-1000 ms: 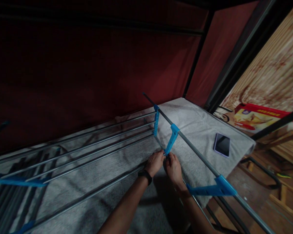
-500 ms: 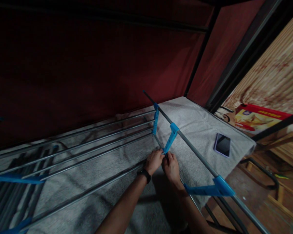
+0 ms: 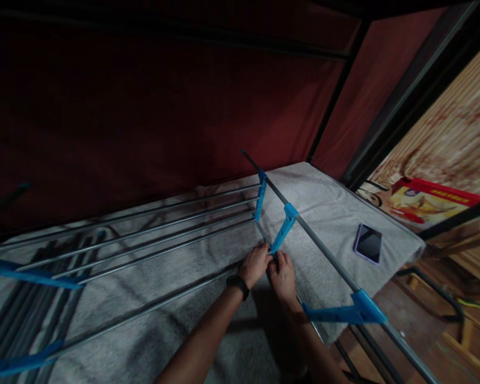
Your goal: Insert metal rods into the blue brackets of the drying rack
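A rack of metal tubes and blue plastic brackets spans the view. My left hand [image 3: 255, 268], with a black band on its wrist, is closed at the lower end of the middle blue bracket [image 3: 282, 234]. Close beside it, my right hand [image 3: 283, 278] is also closed on that lower end, where a thin rod passes through. The fingertips partly hide this joint. The bracket's top clips round a long grey tube [image 3: 324, 249]. Other blue brackets sit farther along this tube, one beyond [image 3: 261, 197] and one nearer [image 3: 346, 312]. Several thin rods [image 3: 176, 232] run left from the far bracket.
The rack stands on a grey cloth-covered surface [image 3: 320, 192]. Several loose dark tubes [image 3: 20, 304] lie at left beneath blue end pieces [image 3: 32, 273]. At right are a phone [image 3: 368, 244], a red and yellow box [image 3: 432, 202] and a black metal frame [image 3: 436, 285]. A dark red wall rises behind.
Both hands keep hold at the same bracket end, with little finger movement. The view has shifted slightly, and the rack's left end appears a little farther right.
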Tool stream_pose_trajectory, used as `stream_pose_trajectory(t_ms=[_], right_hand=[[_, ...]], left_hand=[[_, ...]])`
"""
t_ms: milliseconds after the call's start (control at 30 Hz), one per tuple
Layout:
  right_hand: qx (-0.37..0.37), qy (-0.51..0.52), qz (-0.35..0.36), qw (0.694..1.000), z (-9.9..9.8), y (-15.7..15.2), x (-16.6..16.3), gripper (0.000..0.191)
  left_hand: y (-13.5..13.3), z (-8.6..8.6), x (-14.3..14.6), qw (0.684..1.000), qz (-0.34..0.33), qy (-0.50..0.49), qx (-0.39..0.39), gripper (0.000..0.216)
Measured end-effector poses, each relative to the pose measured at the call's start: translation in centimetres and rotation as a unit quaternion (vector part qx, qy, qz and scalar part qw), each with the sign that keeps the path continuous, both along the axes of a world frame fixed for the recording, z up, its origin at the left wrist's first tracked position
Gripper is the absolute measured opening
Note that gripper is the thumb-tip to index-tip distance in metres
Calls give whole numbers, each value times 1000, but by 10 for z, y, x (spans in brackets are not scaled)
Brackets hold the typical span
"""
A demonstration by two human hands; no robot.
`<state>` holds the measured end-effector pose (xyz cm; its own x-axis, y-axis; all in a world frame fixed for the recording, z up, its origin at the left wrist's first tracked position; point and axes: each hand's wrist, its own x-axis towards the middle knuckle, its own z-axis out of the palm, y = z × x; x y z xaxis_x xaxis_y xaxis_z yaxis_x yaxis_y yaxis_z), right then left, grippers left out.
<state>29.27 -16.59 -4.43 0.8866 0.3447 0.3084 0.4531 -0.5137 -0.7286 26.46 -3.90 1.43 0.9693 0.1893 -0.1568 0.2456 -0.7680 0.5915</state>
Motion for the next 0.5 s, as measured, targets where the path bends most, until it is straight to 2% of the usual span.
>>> stream_pose_trajectory(t_ms=[133,200,267,367,433,500], right_hand=[[8,2,8,1000,-4,-2,3,45],[11,1,-2,1000,-4,-2,3,44],[29,0,-15,999,1,-1,1,46],[85,4,-37,996,16,-2,-8,44],[130,31,-51,990,29,-2,-17,33],[170,74,-45,982,44,2,-27,24]], left_hand=[[11,8,-23,997,45,-60,26,32],[25,20,-35,987,93,-118,57,30],[44,42,-46,966,141,-186,107,31],[76,89,-55,920,179,-272,217,35],[96,120,-55,892,180,-294,291,38],[113,143,-51,873,175,-288,352,41]])
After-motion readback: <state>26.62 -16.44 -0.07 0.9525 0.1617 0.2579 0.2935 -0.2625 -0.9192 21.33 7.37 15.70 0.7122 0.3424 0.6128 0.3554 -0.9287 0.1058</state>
